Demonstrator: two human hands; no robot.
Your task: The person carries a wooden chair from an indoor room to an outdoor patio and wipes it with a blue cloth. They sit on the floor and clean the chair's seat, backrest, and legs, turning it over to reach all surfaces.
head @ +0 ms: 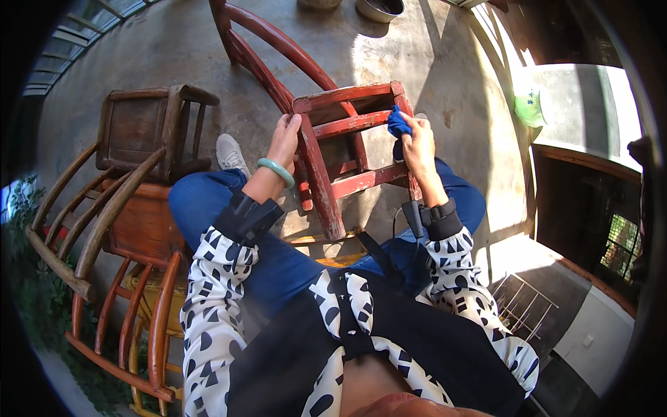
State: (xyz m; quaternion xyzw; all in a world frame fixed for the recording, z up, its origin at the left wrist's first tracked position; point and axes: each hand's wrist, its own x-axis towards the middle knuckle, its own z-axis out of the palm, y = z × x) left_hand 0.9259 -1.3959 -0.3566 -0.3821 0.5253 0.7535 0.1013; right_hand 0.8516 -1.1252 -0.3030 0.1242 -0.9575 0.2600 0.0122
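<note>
Before me a red wooden chair lies tipped over, its legs and rungs towards me and its curved back stretching away to the upper left. The paint is worn and flaking on the legs and seat edge. My left hand grips the chair's left corner, at the top of a leg; a pale green bangle circles that wrist. In my right hand is a bunched blue cloth, held against the right end of a red rung, near the right leg. Part of the cloth is hidden by my fingers.
On my left stand a dark brown wooden chair, an orange-brown wooden chair and a yellow chair, close together. Metal basins sit at the far side of the concrete floor. To the right hangs a light green bag.
</note>
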